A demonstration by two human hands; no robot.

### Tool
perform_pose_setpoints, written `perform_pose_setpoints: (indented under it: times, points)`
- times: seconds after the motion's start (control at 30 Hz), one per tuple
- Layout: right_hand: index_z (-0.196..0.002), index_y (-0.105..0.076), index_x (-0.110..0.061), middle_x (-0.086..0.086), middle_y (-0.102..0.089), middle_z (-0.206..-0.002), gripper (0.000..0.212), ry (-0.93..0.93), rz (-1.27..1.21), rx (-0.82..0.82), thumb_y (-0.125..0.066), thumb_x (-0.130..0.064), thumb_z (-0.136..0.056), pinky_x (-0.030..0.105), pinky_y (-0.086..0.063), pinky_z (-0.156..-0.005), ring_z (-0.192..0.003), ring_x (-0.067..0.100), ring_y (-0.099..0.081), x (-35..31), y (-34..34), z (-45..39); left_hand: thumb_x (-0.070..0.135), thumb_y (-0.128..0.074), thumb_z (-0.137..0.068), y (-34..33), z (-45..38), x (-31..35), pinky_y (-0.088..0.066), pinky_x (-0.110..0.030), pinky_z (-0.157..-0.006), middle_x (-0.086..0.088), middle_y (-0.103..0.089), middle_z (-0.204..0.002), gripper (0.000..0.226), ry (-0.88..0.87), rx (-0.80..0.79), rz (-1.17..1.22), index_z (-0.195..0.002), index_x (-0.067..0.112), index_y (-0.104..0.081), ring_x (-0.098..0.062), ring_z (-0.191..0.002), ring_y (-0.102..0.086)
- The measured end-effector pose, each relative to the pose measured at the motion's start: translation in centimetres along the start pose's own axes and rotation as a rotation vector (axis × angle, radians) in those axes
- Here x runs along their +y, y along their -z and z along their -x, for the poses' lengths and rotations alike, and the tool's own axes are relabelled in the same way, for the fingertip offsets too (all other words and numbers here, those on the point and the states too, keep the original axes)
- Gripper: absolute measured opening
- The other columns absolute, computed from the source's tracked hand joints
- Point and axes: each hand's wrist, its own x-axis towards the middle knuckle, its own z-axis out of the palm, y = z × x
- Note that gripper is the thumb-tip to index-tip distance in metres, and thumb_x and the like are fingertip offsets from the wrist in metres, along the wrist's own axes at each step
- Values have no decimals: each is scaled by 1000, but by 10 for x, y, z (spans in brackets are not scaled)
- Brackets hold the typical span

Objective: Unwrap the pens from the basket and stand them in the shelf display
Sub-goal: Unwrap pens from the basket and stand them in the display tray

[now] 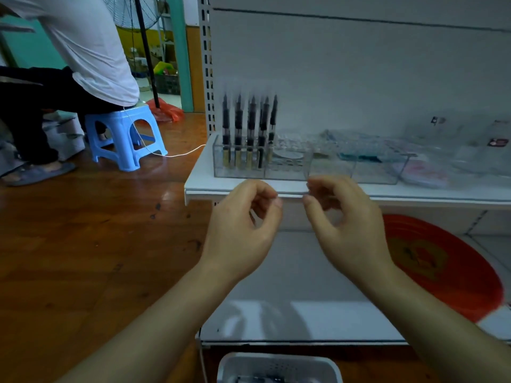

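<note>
Here, left hand (243,225), right hand (345,217), shelf edge (290,195)

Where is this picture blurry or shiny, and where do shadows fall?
Head view: the pens smear upward into ghosted streaks; the wooden floor shows a glare patch; both hands cast soft shadows on the lower shelf; the shelf post bows from the wide lens.

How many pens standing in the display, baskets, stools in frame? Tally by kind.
Pens standing in the clear display: 6 (blurred, two overlap)
White basket: 1
Blue stool: 1
Total: 8
</note>
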Motion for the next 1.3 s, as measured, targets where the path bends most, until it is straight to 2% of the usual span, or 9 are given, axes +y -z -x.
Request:
perform_pose_setpoints:
  times: [0.17,0.37,0.47,0.63,0.83,0.93,1.03,1.13,1.3]
  points:
    - [-112,-68,-10,0,-65,-104,21,41,10,-31,-65,-13,-91,16,-48,-82,-93,10,-61,0,7,31,23,-65,-92,-14,23,-7,-44,-14,-70,13,-63,-91,9,16,-105,-4,-101,21,-64,-3,-85,-59]
    - [-117,-65,-16,-8,-64,-106,22,-168,6,-228,-65,-21,-96,16,-49,-79,-91,5,-60,32,0,92,35,-61,-96,-40,69,-40,-48,-24,-88,12,-59,-109,25,178,-334,-44,-118,24,-58,-1,-103,-55]
    - [-123,-63,-18,-10,-63,-108,28,-207,42,-393,-65,-21,-96,11,-46,-80,-92,3,-59,50,-6,134,34,-60,-95,-51,99,-62,-49,-31,-92,11,-57,-115,30,215,-477,-93,-124,24,-56,-3,-105,-54]
    - [-127,-61,-21,-7,-67,-110,31,-284,86,-785,-61,-28,-97,28,-53,-84,-97,9,-62,78,-16,200,39,-57,-96,-66,147,-92,-49,-31,-95,7,-55,-124,41,284,-802,-248,-134,24,-51,-8,-110,-54]
    - [-126,-57,-20,0,-65,-119,29,-257,208,-1162,-54,-26,-98,28,-46,-82,-107,19,-61,88,-28,249,36,-51,-97,-77,182,-121,-51,-37,-82,1,-61,-104,20,387,-1189,-407,-108,20,-57,-18,-91,-57]
    - [-123,-58,-17,6,-66,-117,25,-263,240,-1253,-51,-21,-99,27,-38,-74,-102,22,-61,92,-36,260,36,-49,-98,-79,198,-133,-49,-38,-91,-4,-61,-119,31,424,-1320,-505,-124,20,-52,-22,-105,-58]
    - [-121,-58,-14,9,-67,-112,24,-250,275,-1301,-44,-18,-102,30,-41,-72,-98,25,-63,99,-44,269,32,-49,-98,-82,207,-143,-47,-36,-96,-5,-61,-127,36,477,-1334,-534,-131,20,-49,-24,-113,-57]
    - [-119,-57,-13,9,-66,-108,23,-243,298,-1320,-46,-12,-99,35,-49,-74,-93,26,-64,105,-51,277,26,-47,-101,-87,213,-148,-46,-31,-90,-8,-61,-124,29,583,-1334,-450,-127,15,-51,-23,-110,-57]
    - [-116,-59,-19,3,-65,-108,26,-188,349,-1275,-54,-7,-93,30,-45,-72,-93,22,-62,117,-64,286,17,-42,-103,-95,216,-150,-49,-29,-79,-9,-65,-112,24,714,-1243,-281,-120,11,-58,-21,-97,-61]
